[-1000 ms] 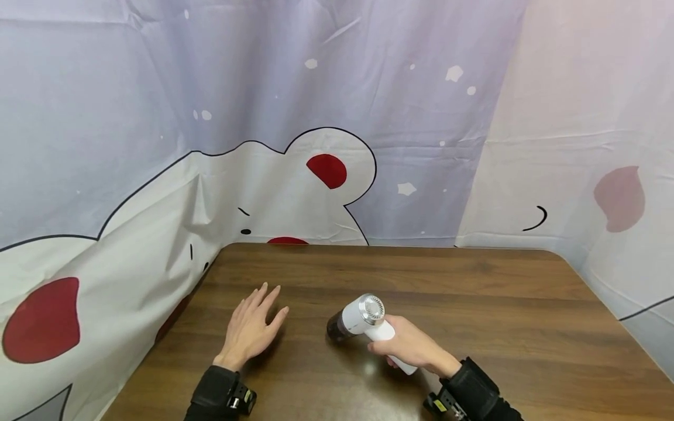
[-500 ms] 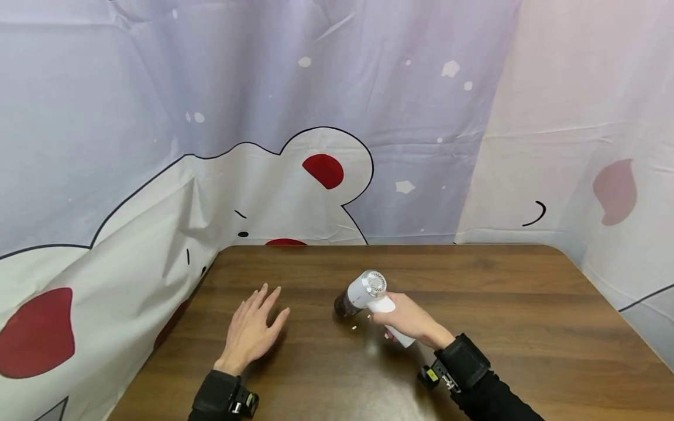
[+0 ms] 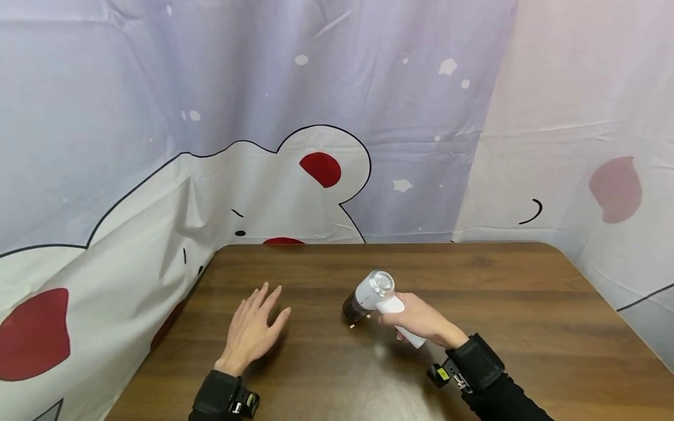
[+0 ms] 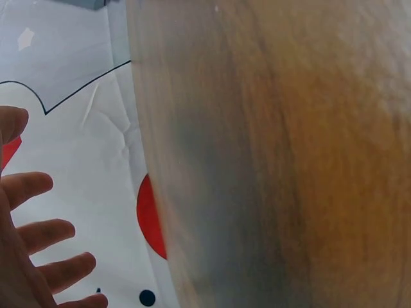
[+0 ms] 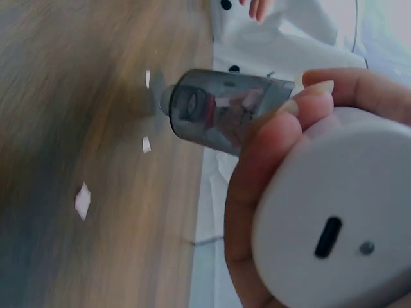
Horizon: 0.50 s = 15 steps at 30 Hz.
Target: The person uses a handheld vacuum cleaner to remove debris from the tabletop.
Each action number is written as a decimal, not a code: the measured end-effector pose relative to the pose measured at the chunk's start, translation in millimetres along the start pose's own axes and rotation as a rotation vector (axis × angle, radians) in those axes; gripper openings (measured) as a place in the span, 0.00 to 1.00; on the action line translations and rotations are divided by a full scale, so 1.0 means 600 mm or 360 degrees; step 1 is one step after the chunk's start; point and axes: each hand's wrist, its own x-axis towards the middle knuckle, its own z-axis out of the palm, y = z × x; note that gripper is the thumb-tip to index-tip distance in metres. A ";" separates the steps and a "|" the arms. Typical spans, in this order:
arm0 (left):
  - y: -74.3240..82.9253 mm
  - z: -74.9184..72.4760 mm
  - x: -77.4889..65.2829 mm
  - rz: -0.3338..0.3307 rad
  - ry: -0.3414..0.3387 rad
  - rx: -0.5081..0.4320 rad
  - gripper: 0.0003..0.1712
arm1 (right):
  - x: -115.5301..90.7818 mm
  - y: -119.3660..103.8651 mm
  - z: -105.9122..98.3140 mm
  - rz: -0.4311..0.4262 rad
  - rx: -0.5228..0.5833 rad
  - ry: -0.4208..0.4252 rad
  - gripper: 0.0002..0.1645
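I am gripping the handheld vacuum (image 3: 372,294) with my right hand (image 3: 418,320), the fingers curling firmly round its white handle and partly hiding it. The vacuum is sitting low over the wooden table (image 3: 526,316), its vented end facing up and its dark end slanting down to the left; whether the tip is touching the wood, I cannot tell. My right forearm, in a black sleeve (image 3: 508,397) and wrist cuff (image 3: 476,362), is angling in from the vacuum's near right. The handle's base is facing my wrist camera, showing a black slot (image 5: 329,237).

My left hand (image 3: 250,336) is holding nothing, its fingers spreading loosely, back upward, well to the left of the vacuum. I cannot tell whether it is resting on the wood. Another cuff (image 3: 215,394) is circling that wrist on the vacuum's near left.

Small pale scraps are lying on the table close to the vacuum: one (image 3: 352,326) just on the near side of its dark end, others (image 5: 83,201) nearby. Through the smoky cup (image 5: 225,109), pinkish bits are showing. Beyond the vacuum and off to its left, a printed cloth (image 3: 253,82) is hanging along the table's edges.
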 end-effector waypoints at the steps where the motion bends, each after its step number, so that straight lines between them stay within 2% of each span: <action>1: 0.001 0.000 0.001 0.0008 0.0011 0.0000 0.35 | -0.005 0.000 -0.003 0.0012 0.0003 -0.0003 0.22; 6: 0.007 -0.001 0.004 0.0042 0.0028 0.0007 0.34 | -0.022 0.002 -0.004 0.0032 0.0034 -0.0026 0.22; 11: 0.017 0.003 0.006 0.0042 -0.0029 -0.0003 0.36 | -0.032 0.007 -0.003 -0.0014 0.0053 -0.0035 0.20; 15: 0.021 0.007 0.006 0.0034 -0.0052 -0.0015 0.36 | -0.038 0.015 -0.028 -0.0030 0.0015 0.0080 0.18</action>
